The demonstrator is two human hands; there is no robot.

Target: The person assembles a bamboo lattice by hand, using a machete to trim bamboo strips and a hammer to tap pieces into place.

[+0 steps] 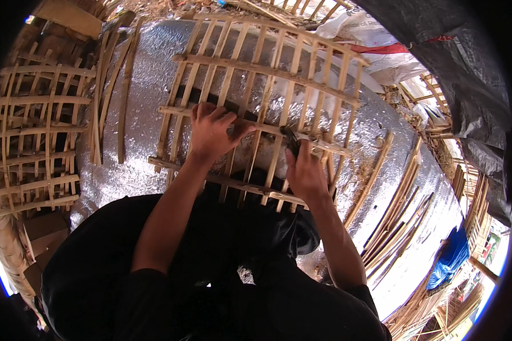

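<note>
A bamboo lattice panel (pixel 265 82) of long thin slats across several crosspieces lies in front of me, its near edge close to my lap. My left hand (pixel 211 132) is closed over one crosspiece, fingers curled, with thumb and fingertip pressed at the bamboo near a slat crossing. To its right, my right hand (pixel 307 173) is wrapped around a short dark tool (pixel 290 139). The tool's tip reaches the same crosspiece; its exact kind is hard to make out. Beneath the lattice, dark cloth and the shiny ground sheet show through the gaps.
Finished-looking bamboo lattices (pixel 37 133) are stacked at the left, beside loose strips (pixel 109 91). More bamboo strips (pixel 395 213) lie at the right on the silvery sheet (pixel 153 62). A blue plastic bag (pixel 450 258), white sacks (pixel 361 31) and a dark tarp (pixel 449 68) border the area.
</note>
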